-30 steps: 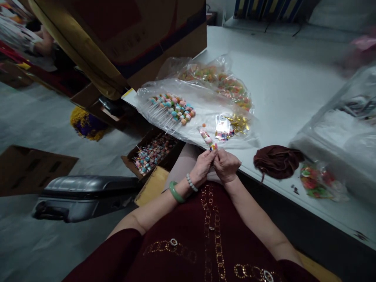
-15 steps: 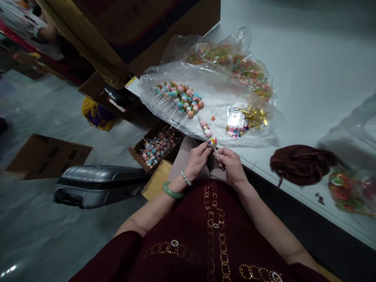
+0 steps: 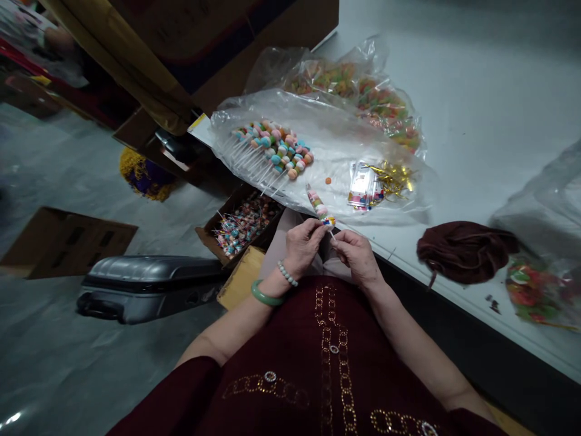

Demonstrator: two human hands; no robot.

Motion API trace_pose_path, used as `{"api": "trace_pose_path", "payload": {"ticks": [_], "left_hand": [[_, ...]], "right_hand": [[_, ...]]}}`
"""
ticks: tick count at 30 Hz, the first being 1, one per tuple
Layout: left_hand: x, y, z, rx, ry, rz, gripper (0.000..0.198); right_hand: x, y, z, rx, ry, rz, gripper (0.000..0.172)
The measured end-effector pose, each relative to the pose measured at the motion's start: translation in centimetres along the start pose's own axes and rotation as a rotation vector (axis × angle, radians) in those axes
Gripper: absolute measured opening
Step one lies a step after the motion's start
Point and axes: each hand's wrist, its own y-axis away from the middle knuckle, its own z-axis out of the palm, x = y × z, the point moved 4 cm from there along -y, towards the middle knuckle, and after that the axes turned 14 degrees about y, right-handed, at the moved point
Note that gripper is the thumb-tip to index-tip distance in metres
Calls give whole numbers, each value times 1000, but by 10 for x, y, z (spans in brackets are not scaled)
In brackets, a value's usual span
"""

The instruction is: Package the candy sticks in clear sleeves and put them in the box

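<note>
**Candy skewer (image 3: 319, 207) pinched at the edge of the plastic sheet (image 3: 336, 142)!**

There it is, your left hand (image 3: 303, 245) closed firmly on the skewer, fingers wrapped around the stick just below the lowest sweets, right at the near edge of the sheet. Your right hand (image 3: 358, 259) is curled in just beside the stick's bare lower end; from here, you can't tell whether it's touching. Watch that long axis: it runs slantwise, pink-and-white sweets tipped up and away from you over the sheet, stick angled down toward your right hand. Left hand is nearer the sweets, right hand nearer the stick's end. Just past the tip, on the sheet, sits an orange candy ball (image 3: 327, 180), with packets (image 3: 364, 188) and gold twist ties (image 3: 393, 178) to its right. Rows of candy skewers (image 3: 272, 151) lie further left on the sheet, and a cardboard box (image 3: 240, 230) of more sits below its edge.
</note>
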Motion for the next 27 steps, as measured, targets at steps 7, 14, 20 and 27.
{"api": "trace_pose_path", "payload": {"ticks": [7,14,20,27], "left_hand": [[0,-4,-5,-19,97,-124,12],[-17,-9,-6,10,425,-410,26],[-32,-13,4,-12,988,-679,29],[-26,-8,15,-93,1041,-680,26]], "right_hand": [[5,-3,1,-26,28,25,19],[2,-1,-7,167,523,-198,14],[-6,6,2,194,686,-295,19],[10,-4,13,-165,-224,124,27]]}}
